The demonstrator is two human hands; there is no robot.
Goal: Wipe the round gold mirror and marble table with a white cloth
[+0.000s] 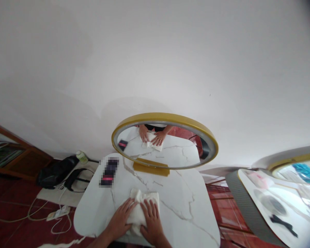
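I see both hands, left (120, 220) and right (152, 220), slightly apart, pressing flat on a white cloth (136, 213) at the near edge of the marbled desk (175, 206), in front of the gold-framed mirror (165, 141).

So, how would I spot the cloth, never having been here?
Find the gold-rimmed mirror in the middle, on a white table. In front of it, near the table's edge, lies the cloth. Crumpled and white, it alone has the left hand and right hand on it.
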